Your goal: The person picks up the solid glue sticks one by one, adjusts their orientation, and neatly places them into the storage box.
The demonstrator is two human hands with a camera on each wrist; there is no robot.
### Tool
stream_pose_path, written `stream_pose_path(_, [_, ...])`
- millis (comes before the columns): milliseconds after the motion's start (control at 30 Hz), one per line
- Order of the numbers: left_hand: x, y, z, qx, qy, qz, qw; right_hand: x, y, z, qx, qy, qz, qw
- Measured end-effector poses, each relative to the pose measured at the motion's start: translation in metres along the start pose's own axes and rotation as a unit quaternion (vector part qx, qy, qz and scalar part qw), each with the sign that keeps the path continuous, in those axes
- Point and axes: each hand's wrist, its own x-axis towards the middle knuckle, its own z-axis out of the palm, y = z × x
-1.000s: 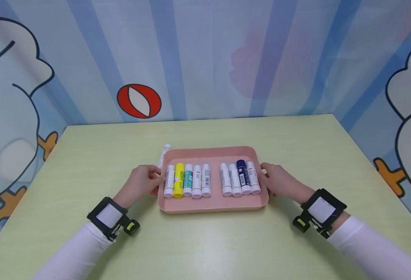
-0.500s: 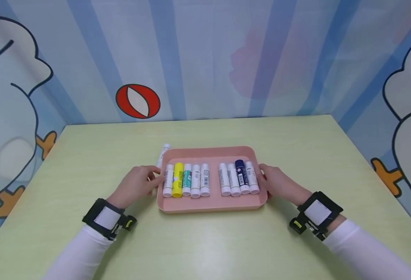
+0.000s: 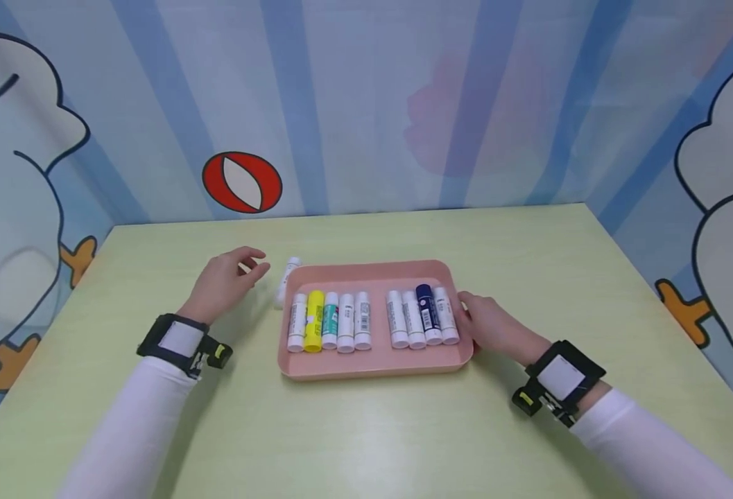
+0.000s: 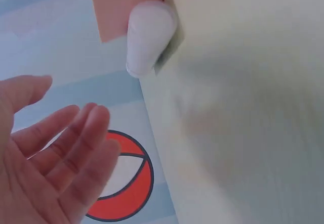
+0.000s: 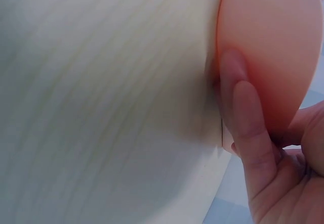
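A pink tray [image 3: 378, 315] lies on the table, carrying two rows of glue sticks side by side. Most are white; among them are a yellow glue stick [image 3: 314, 321], one with a teal label [image 3: 330, 322] and a dark blue one [image 3: 428, 315]. Outside the tray's back left corner lies a loose white glue stick [image 3: 288, 281], also seen in the left wrist view as a white stick [image 4: 149, 37]. My left hand [image 3: 225, 281] hovers left of it, fingers loosely bent, holding nothing. My right hand [image 3: 497, 326] pinches the tray's right edge; the right wrist view shows fingers [image 5: 249, 113] against the outer wall.
The pale yellow-green table [image 3: 366, 436] stretches around the tray on all sides. A blue striped backdrop [image 3: 366, 104] with a printed red and white ball [image 3: 242, 181] rises behind its far edge. Printed cartoon figures flank the table at both sides.
My left hand has let go of the tray's left edge and moved back and to the left. My right hand stays at the right edge; the tray lies where it was.
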Motion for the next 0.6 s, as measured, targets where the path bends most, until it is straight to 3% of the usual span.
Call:
stream_pose_path(200, [0.014,-0.003,-0.002,0.01,-0.062,-0.03,0.9976,0.001,0.0,0.001,-0.009,0.002,-0.003,1.0])
stream_pose_path(367, [0.022,-0.006,0.001,0.02,-0.128,-0.076,0.9887,0.0,-0.002,0.0,-0.006,0.0,0.002,1.0])
stream_pose_path(600, [0.022,0.0,0.004,0.039,-0.167,-0.078,0.9821,0.001,-0.001,0.0,-0.014,0.003,0.005,0.9999])
